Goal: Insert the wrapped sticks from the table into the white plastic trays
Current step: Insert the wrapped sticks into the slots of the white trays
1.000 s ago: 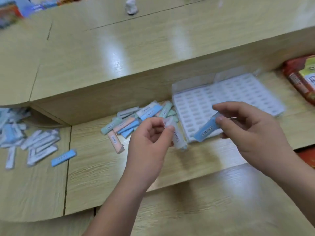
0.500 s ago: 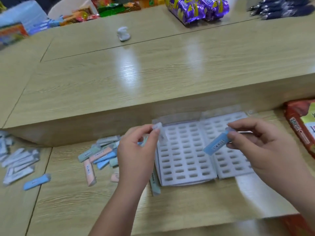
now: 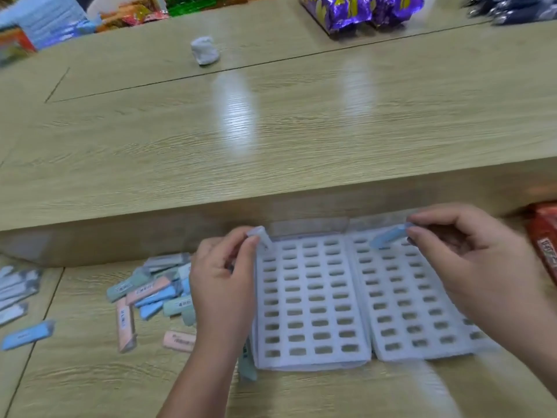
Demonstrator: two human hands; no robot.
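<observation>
Two white plastic trays lie side by side on the lower table, the left tray and the right tray, both full of open slots. My left hand pinches a pale wrapped stick over the left tray's far left corner. My right hand pinches a blue wrapped stick above the far edge of the right tray. A pile of green, pink and blue wrapped sticks lies left of the trays.
A raised wooden counter runs behind the trays, with a crumpled white wad and purple snack bags on it. More pale sticks and one blue stick lie far left. A red packet sits at the right edge.
Both hands have carried their sticks from in front of the trays to the trays' far edge. The view has tilted upward, showing more of the counter.
</observation>
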